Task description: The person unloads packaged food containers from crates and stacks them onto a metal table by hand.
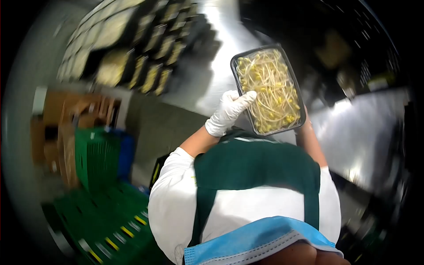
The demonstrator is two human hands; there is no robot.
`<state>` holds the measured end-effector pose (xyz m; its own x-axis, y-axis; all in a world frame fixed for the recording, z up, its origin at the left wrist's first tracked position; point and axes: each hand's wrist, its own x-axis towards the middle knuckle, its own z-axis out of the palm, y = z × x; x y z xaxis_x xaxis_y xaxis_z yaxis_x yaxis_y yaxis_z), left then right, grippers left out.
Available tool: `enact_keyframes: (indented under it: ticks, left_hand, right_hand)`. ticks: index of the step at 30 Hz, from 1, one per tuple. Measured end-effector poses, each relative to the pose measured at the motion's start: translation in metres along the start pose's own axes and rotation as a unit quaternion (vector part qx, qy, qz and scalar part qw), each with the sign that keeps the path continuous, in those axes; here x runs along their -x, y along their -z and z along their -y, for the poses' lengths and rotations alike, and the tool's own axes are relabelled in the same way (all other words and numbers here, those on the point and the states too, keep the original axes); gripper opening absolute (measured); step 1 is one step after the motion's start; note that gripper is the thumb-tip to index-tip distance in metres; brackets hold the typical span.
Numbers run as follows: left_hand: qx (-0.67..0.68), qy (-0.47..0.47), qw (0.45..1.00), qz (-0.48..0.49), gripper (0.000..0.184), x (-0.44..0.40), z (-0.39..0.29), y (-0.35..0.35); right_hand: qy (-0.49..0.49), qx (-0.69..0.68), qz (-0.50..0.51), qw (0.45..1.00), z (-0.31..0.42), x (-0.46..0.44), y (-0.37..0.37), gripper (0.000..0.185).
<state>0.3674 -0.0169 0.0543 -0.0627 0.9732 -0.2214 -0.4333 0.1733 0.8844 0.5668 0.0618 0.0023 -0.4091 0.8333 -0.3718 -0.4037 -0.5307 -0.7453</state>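
A black tray of bean sprouts under clear film is held up in front of my green apron, tilted a little. My left hand, in a white glove, grips its left edge, with the thumb over the film. My right forearm reaches up to the tray's lower right side; the tray hides that hand, so its fingers do not show.
Stacked sprout trays stand at the upper left beside a shiny metal table. Another metal surface is at the right. Green crates and cardboard boxes are at the left. Dark crates fill the upper right.
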Motion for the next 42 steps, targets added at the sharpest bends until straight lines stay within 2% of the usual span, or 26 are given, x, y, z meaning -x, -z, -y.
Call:
enact_keyframes:
  ticks: [2,4,5,7,12,13,18,20,23,24,26,27,28,29,30,31,32,33,34,35,36,37,38,39,40,42]
  left_hand:
    - [-0.133,-0.129,0.975,-0.124,0.017,0.043,-0.038,0.029]
    - [-0.148,-0.342,0.898,-0.234,0.016,0.082,-0.07,0.07]
    - [-0.026,-0.338,0.887,-0.313,0.015,0.096,-0.105,0.06]
    - [0.044,-0.331,0.864,-0.377,0.015,0.127,-0.16,0.07]
    - [-0.152,-0.237,0.88,-0.383,0.01,0.122,-0.255,0.185]
    - [-0.144,-0.173,0.888,-0.402,0.028,0.118,-0.265,0.192]
    - [-0.053,-0.271,0.904,-0.328,0.018,0.095,-0.25,0.213]
    - [-0.114,-0.242,0.9,-0.344,0.034,0.087,-0.233,0.233]
    - [-0.108,-0.19,0.882,-0.417,0.047,0.087,-0.232,0.226]
    - [-0.015,-0.245,0.856,-0.456,0.038,0.073,-0.227,0.212]
    - [-0.158,-0.393,0.828,-0.367,0.035,0.082,-0.195,0.242]
    - [-0.077,-0.41,0.817,-0.399,0.04,0.081,-0.182,0.222]
    - [-0.091,-0.43,0.819,-0.368,0.044,0.08,-0.165,0.196]
    - [-0.08,-0.4,0.848,-0.338,0.044,0.07,-0.139,0.177]
    - [-0.08,-0.379,0.863,-0.325,0.046,0.058,-0.115,0.157]
    - [-0.083,-0.311,0.898,-0.3,0.044,0.033,-0.093,0.132]
    - [-0.089,-0.242,0.927,-0.273,0.043,0.008,-0.075,0.112]
    - [-0.122,-0.184,0.939,-0.264,0.04,-0.014,-0.061,0.095]
    - [-0.156,-0.126,0.946,-0.254,0.037,-0.041,-0.049,0.079]
    - [-0.18,-0.114,0.95,-0.226,0.034,-0.067,-0.039,0.067]
    - [-0.204,-0.102,0.952,-0.203,0.032,-0.093,-0.033,0.056]
    - [-0.199,-0.122,0.954,-0.188,0.029,-0.119,-0.024,0.041]
    - [-0.193,-0.143,0.955,-0.173,0.028,-0.144,-0.014,0.025]
    - [-0.217,-0.148,0.95,-0.171,0.028,-0.173,-0.006,0.007]
    - [-0.241,-0.155,0.943,-0.168,0.03,-0.197,0.002,-0.013]
    - [-0.367,-0.171,0.881,-0.245,0.037,-0.239,0.002,-0.062]
  right_hand:
    - [0.027,0.082,0.184,0.979,0.005,-0.004,-0.024,0.041]
    - [0.04,0.159,0.224,0.961,0.005,0.0,-0.041,0.038]
    - [0.043,0.201,0.217,0.954,0.0,-0.002,-0.046,0.035]
    - [0.048,0.244,0.228,0.941,-0.009,-0.013,-0.063,0.032]
    - [0.098,0.313,0.274,0.904,-0.012,-0.035,-0.141,0.027]
    - [0.111,0.306,0.294,0.898,-0.017,-0.038,-0.15,0.028]
    - [0.12,0.309,0.282,0.9,-0.036,-0.036,-0.153,0.026]
    - [0.108,0.323,0.214,0.916,-0.045,-0.035,-0.134,0.025]
    - [0.173,0.377,0.107,0.904,-0.032,-0.048,-0.083,0.027]
    - [0.211,0.411,0.033,0.886,-0.018,-0.047,-0.051,0.028]
    - [0.35,0.432,-0.162,0.815,0.03,-0.057,-0.004,0.035]
    - [0.433,0.506,-0.304,0.681,0.068,-0.066,0.042,0.043]
    - [0.503,0.52,-0.403,0.561,0.114,-0.054,0.064,0.053]
    - [0.487,0.528,-0.536,0.443,0.16,-0.038,0.098,0.063]
    - [0.442,0.543,-0.657,0.281,0.193,-0.037,0.142,0.072]
    - [0.397,0.497,-0.726,0.261,0.225,-0.033,0.178,0.079]
    - [0.349,0.476,-0.727,0.35,0.25,-0.019,0.206,0.086]
    - [0.302,0.514,-0.734,0.325,0.271,-0.039,0.255,0.073]
    - [0.395,0.61,-0.593,0.346,0.288,-0.046,0.286,0.05]
    - [0.414,0.496,-0.473,0.598,0.301,-0.05,0.277,0.031]
    - [0.48,0.461,-0.393,0.634,0.293,-0.051,0.254,0.024]
    - [0.562,0.315,-0.25,0.723,0.288,-0.062,0.261,0.012]
    - [0.482,0.265,-0.217,0.806,0.285,-0.044,0.242,0.003]
    - [0.456,0.188,-0.195,0.848,0.285,-0.048,0.267,0.004]
    - [0.407,0.212,-0.204,0.865,0.29,-0.055,0.281,0.005]
    - [0.4,0.26,-0.3,0.826,0.302,-0.054,0.257,0.006]
